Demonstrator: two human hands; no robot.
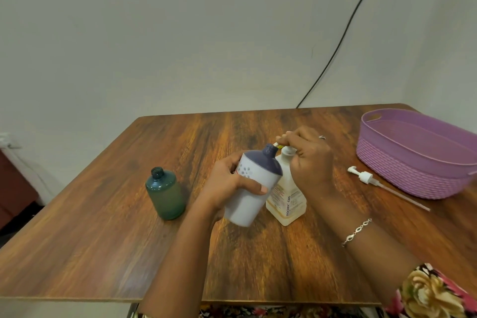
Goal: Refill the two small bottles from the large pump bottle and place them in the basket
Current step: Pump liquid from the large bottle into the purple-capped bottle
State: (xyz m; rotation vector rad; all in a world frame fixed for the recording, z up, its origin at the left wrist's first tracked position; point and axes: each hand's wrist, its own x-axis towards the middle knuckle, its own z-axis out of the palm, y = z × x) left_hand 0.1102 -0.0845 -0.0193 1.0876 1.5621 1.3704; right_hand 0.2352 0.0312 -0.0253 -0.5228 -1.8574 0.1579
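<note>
1. Your L hand (227,183) grips the white bottle (254,188), tilted, mid-frame, neck at the nozzle.
2. Your R hand (309,160) curls round the head of the pump bottle (287,204).
3. Green bottle (166,193) stands centre-left; basket (413,162) at right edge.

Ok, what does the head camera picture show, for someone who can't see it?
The left hand holds a white bottle tilted, neck at the spout of a big pump bottle, whose pump the right hand holds. An open green bottle and a purple basket stand nearby.
</note>
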